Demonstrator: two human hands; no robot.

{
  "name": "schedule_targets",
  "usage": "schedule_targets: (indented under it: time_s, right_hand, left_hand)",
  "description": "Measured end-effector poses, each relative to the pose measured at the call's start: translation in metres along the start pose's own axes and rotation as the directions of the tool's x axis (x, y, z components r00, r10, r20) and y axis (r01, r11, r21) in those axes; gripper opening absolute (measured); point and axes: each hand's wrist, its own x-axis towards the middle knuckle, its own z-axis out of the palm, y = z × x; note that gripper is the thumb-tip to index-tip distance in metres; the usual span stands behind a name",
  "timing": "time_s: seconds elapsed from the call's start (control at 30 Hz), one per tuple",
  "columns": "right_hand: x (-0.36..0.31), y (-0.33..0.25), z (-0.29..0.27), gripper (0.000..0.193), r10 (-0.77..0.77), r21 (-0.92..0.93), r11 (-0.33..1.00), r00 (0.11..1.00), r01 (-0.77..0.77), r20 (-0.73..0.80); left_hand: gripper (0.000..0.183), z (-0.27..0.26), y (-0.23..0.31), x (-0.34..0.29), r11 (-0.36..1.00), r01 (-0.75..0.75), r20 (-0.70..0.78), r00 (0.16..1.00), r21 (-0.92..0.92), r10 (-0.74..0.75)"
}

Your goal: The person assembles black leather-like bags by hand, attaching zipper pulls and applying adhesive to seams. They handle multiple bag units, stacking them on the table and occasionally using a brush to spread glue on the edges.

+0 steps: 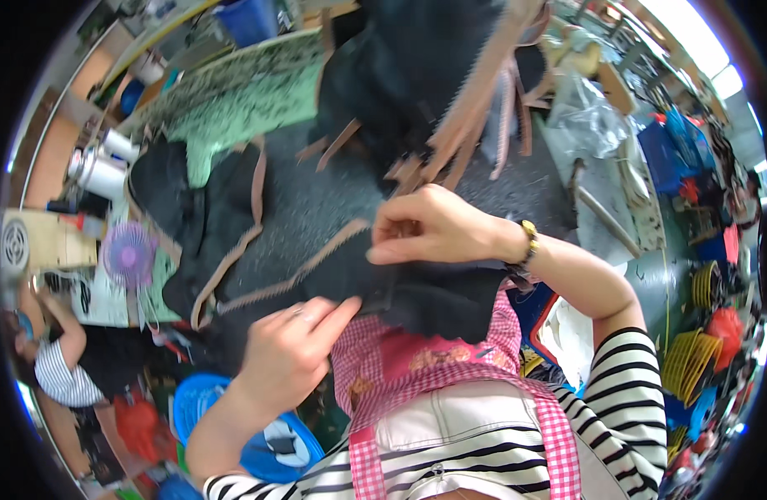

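A black fabric piece (446, 300) lies across my lap and the near edge of the dark work surface. My left hand (296, 346) is closed on its edge, with thumb and forefinger pinched together. Just above and to the right, my right hand (438, 229) is curled in a pinch over the same piece; what its fingertips hold is hidden. A tan strip with a toothed edge (329, 248) runs up to the right hand from the left. More tan toothed strips (475, 92) hang from a heap of black fabric (392, 62) beyond my hands.
Black pieces with tan edging (221, 200) lie at the left of the dark work surface (308, 187). Further left are a purple fan (127, 254) and another person (62, 367). A blue basket (198, 400) stands beside my left forearm. Yellow baskets (692, 367) are at the right.
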Motion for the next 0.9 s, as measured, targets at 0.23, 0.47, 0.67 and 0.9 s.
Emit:
schedule_targets:
  time_s: [0.23,0.47,0.67,0.9]
  right_hand:
    - [-0.102,0.089,-0.070,0.022,0.135,-0.058,0.987,0.963,-0.152,-0.232]
    - [-0.075,0.139,-0.086,0.040,-0.060,-0.586,0.779,0.903,-0.224,-0.425]
    - [-0.061,0.174,-0.064,0.038,-0.200,-0.695,0.688,0.866,-0.209,-0.458]
    - [-0.117,0.163,-0.049,0.028,-0.266,-0.553,0.829,0.818,-0.076,-0.511]
  left_hand:
    - [0.044,-0.131,0.036,0.141,0.889,-0.058,-0.069,0.997,-0.454,0.029]
    - [0.046,-0.179,-0.014,0.303,0.689,-0.037,-0.179,0.975,-0.723,-0.135]
    - [0.042,-0.135,-0.091,0.337,0.556,0.165,0.009,0.962,-0.815,-0.272]
    - [0.054,-0.110,-0.047,0.302,0.998,0.044,-0.741,0.669,-0.044,-0.063]
